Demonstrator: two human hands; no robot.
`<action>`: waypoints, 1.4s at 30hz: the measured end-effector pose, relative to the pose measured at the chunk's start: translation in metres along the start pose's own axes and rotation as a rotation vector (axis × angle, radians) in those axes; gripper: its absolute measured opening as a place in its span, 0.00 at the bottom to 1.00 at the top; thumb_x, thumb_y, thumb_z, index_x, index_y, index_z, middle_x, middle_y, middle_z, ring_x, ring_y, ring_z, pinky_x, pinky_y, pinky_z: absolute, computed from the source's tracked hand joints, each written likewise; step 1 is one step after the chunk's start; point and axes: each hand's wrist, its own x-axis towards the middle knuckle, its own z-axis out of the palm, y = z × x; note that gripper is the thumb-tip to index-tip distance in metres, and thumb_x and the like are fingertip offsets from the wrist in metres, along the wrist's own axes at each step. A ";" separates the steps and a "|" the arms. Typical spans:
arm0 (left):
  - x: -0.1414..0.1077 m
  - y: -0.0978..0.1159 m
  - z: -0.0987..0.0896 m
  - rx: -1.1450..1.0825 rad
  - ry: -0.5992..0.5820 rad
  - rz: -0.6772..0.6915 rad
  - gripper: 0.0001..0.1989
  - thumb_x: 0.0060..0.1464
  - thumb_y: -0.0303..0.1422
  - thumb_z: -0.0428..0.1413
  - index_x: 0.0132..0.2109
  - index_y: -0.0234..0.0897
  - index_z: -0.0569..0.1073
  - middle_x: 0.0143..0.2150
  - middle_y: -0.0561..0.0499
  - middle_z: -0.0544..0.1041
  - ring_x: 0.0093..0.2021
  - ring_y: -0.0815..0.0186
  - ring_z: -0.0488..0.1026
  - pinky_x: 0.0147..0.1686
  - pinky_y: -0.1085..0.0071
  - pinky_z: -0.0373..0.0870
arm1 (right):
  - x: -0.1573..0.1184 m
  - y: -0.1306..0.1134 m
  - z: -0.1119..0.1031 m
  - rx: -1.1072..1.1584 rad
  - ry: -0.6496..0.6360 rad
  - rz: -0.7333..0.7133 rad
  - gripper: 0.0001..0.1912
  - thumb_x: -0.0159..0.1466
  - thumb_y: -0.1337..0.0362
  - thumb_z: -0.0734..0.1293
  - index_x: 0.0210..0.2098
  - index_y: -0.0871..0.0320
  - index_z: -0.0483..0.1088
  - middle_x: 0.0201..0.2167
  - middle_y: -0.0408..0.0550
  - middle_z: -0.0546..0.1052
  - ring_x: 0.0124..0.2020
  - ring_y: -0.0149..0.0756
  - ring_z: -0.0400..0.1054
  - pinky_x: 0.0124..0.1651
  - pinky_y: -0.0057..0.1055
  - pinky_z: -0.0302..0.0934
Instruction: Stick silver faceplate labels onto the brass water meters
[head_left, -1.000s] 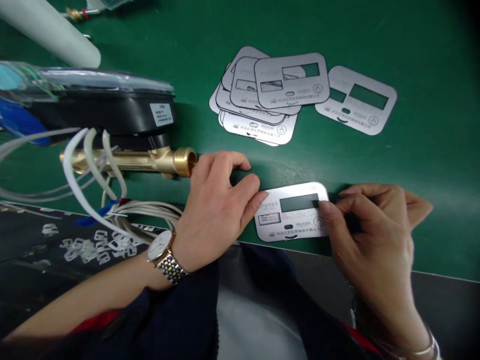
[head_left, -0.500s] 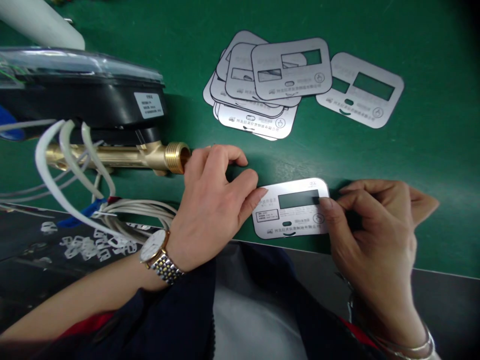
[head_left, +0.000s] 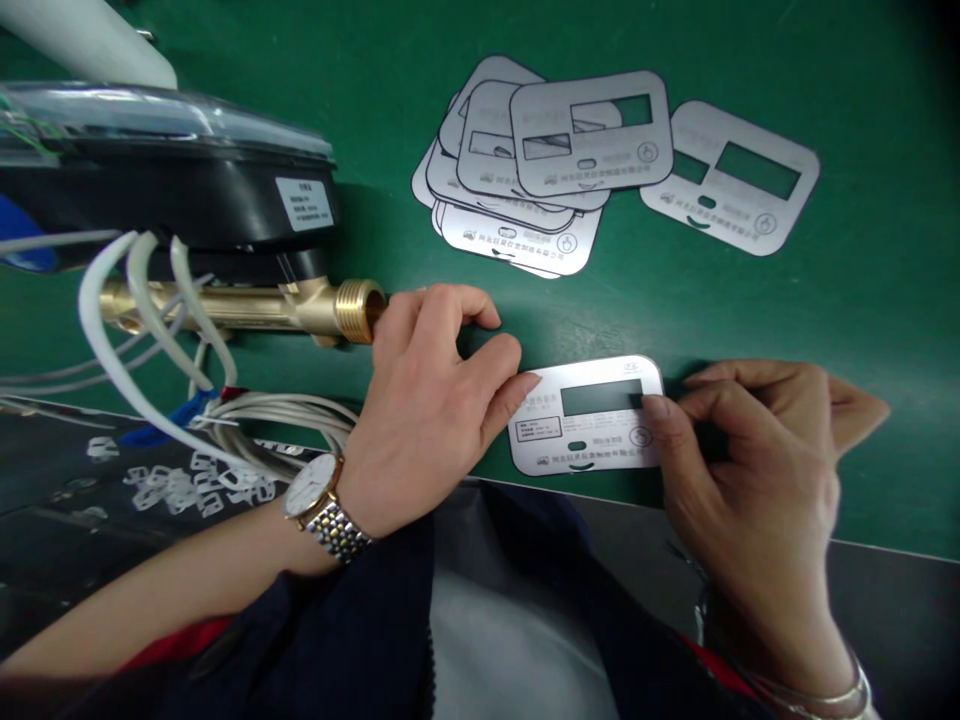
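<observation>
A silver faceplate (head_left: 600,433) with rounded corners, printed text and a rectangular cut-out window is held near the table's front edge. My left hand (head_left: 442,400), a watch on its wrist, pinches the plate's left edge with thumb and curled forefinger. At the opposite edge, my right hand (head_left: 750,460) grips the plate, thumb on top and fingers curled behind. Beyond the hands lies a pile of similar faceplates (head_left: 555,170), overlapping each other. Another faceplate (head_left: 742,190) sits at the pile's right, partly under the top one.
To the left stands a black meter (head_left: 202,200) with a clear cover on a brass pipe (head_left: 307,308). Coiled white cables (head_left: 277,415) lie below it, close to my left wrist. Small clear plastic pieces (head_left: 195,485) are scattered at lower left. The green table (head_left: 885,300) extends right.
The whole view has shifted slightly, so the table and its things appear a little further right. Both hands keep their hold on the faceplate, which has barely moved.
</observation>
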 end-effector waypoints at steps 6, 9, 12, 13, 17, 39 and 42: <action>-0.001 0.000 0.000 0.015 0.015 0.006 0.14 0.68 0.43 0.55 0.37 0.39 0.73 0.53 0.40 0.70 0.52 0.48 0.66 0.52 0.49 0.63 | 0.000 0.000 0.000 0.001 0.003 0.006 0.19 0.70 0.50 0.69 0.27 0.53 0.69 0.41 0.52 0.73 0.48 0.55 0.65 0.41 0.47 0.56; -0.001 0.000 -0.001 0.018 0.020 0.010 0.14 0.68 0.43 0.55 0.37 0.39 0.73 0.53 0.40 0.70 0.52 0.48 0.65 0.51 0.48 0.64 | 0.000 -0.001 0.001 -0.002 -0.003 0.008 0.19 0.71 0.50 0.69 0.28 0.53 0.69 0.41 0.52 0.73 0.47 0.54 0.65 0.41 0.47 0.56; -0.001 0.000 0.000 0.024 0.033 0.015 0.14 0.68 0.43 0.55 0.37 0.39 0.73 0.52 0.40 0.70 0.51 0.48 0.65 0.51 0.48 0.65 | 0.000 -0.001 0.001 -0.015 -0.001 0.003 0.19 0.71 0.51 0.69 0.27 0.53 0.69 0.41 0.53 0.73 0.49 0.56 0.64 0.44 0.50 0.56; -0.001 0.000 0.000 0.025 0.037 0.017 0.14 0.68 0.43 0.55 0.37 0.39 0.73 0.52 0.40 0.70 0.51 0.48 0.65 0.50 0.48 0.65 | 0.000 -0.001 0.001 -0.018 0.001 0.001 0.19 0.71 0.51 0.69 0.27 0.53 0.69 0.41 0.53 0.73 0.50 0.56 0.63 0.44 0.50 0.56; 0.001 0.002 0.002 0.033 0.048 0.021 0.13 0.67 0.42 0.57 0.36 0.39 0.73 0.52 0.39 0.71 0.50 0.48 0.66 0.49 0.47 0.67 | 0.001 -0.002 0.000 -0.023 0.004 -0.001 0.18 0.71 0.51 0.69 0.28 0.53 0.68 0.41 0.53 0.73 0.50 0.56 0.62 0.43 0.48 0.56; -0.053 0.025 0.000 0.168 -0.017 0.255 0.30 0.65 0.30 0.57 0.72 0.48 0.65 0.79 0.52 0.54 0.76 0.45 0.49 0.71 0.44 0.47 | 0.000 -0.001 -0.001 0.116 0.094 -0.131 0.14 0.66 0.58 0.75 0.29 0.54 0.68 0.39 0.50 0.76 0.49 0.51 0.67 0.55 0.54 0.57; -0.053 0.024 -0.003 0.143 -0.021 0.219 0.32 0.62 0.33 0.62 0.70 0.53 0.66 0.79 0.51 0.53 0.77 0.44 0.47 0.72 0.42 0.46 | -0.012 -0.013 -0.001 0.183 0.153 -0.316 0.12 0.63 0.68 0.75 0.33 0.54 0.68 0.35 0.46 0.78 0.45 0.46 0.71 0.53 0.48 0.63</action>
